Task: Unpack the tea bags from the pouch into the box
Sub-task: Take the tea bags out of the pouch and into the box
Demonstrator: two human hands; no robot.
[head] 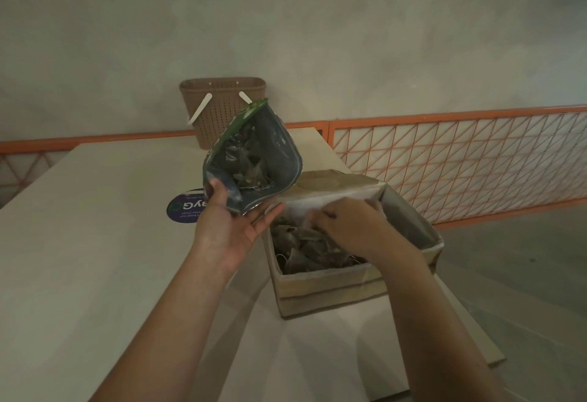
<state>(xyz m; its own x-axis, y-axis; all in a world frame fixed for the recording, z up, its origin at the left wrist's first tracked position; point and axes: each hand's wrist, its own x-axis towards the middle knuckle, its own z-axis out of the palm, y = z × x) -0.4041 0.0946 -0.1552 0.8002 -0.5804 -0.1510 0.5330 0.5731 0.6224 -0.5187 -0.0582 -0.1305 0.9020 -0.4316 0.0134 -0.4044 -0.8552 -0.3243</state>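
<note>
On the table (95, 258), left hand (232, 223) grips pouch (254, 160); right hand (349, 226), grip unclear, in box (330, 287).

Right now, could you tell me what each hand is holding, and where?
The left hand holds the pouch at its lower edge. The right hand is inside the box; its grasp cannot be told.

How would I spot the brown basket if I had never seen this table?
Find the pale table and follow it to its far edge by the grey wall. The basket stands there, behind the pouch held up in the left hand. Unlike the plain box nearby, it is perforated all over and has white handle straps.
</note>
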